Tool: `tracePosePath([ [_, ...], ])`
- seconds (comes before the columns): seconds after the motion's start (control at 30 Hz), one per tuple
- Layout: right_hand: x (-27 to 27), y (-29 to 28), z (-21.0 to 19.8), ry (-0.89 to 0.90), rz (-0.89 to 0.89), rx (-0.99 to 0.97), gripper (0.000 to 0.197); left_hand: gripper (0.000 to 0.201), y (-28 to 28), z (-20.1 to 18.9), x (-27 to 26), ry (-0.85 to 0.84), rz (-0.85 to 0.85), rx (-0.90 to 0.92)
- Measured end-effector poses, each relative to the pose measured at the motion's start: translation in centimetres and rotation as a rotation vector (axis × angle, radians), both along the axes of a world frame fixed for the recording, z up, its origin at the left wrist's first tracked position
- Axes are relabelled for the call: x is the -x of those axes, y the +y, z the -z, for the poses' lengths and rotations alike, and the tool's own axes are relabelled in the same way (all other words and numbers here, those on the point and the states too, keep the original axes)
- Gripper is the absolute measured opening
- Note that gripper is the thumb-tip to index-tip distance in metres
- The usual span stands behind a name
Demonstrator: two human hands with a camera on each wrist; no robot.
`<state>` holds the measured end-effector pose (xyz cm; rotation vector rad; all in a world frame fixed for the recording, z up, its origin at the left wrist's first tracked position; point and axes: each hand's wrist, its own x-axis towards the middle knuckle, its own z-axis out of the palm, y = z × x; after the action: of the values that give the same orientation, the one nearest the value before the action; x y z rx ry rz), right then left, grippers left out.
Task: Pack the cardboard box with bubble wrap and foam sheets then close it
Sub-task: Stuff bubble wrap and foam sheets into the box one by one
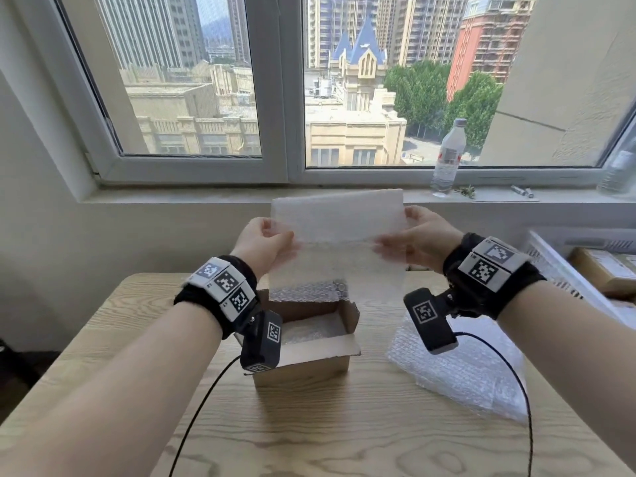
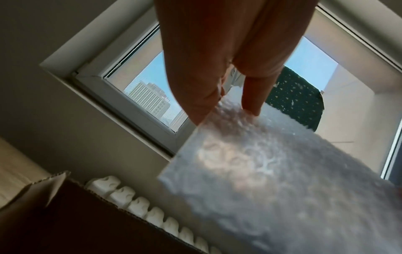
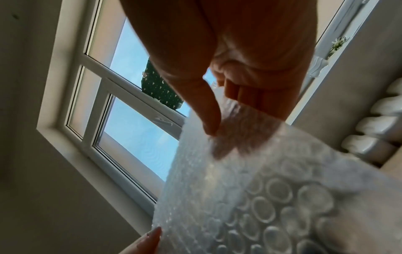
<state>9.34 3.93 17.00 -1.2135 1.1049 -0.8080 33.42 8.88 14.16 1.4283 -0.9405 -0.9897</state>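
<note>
The wooden counter [image 1: 344,425] spreads below both hands, under a window [image 1: 192,80] that lies beyond them. On the counter beneath the right hand [image 1: 418,237] lies a loose heap of bubble wrap [image 1: 464,370]. Between the hands hangs a bubble wrap sheet [image 1: 335,235] — held up by its two side edges, its upper part folded over, its lower end dropping toward the box. The cardboard box [image 1: 306,356] stands on the counter below and just right of the left hand [image 1: 263,241], flaps open, with bubble wrap already lying inside it. A clear water bottle [image 1: 447,160] stands on the windowsill beyond the right hand.

The left hand pinches the sheet's left edge between thumb and fingers [image 2: 254,96] — the wrist view shows the fingertips pressed on the bubbled surface. The right hand grips the right edge likewise, thumb in front and fingers curled behind the sheet [image 3: 250,96].
</note>
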Motion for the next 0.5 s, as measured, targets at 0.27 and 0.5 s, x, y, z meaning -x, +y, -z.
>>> tracePosePath([
  [0.27,-1.3,-0.4,1.5,0.073,0.115,0.238,0.042,0.015,0.3,0.7,-0.9,-0.121,0.019,-0.021],
  [0.5,-2.0,-0.9,2.3,0.564,-0.038,0.433,0.050,0.038,0.1,1.1,-1.5,-0.535,0.071,-0.036],
])
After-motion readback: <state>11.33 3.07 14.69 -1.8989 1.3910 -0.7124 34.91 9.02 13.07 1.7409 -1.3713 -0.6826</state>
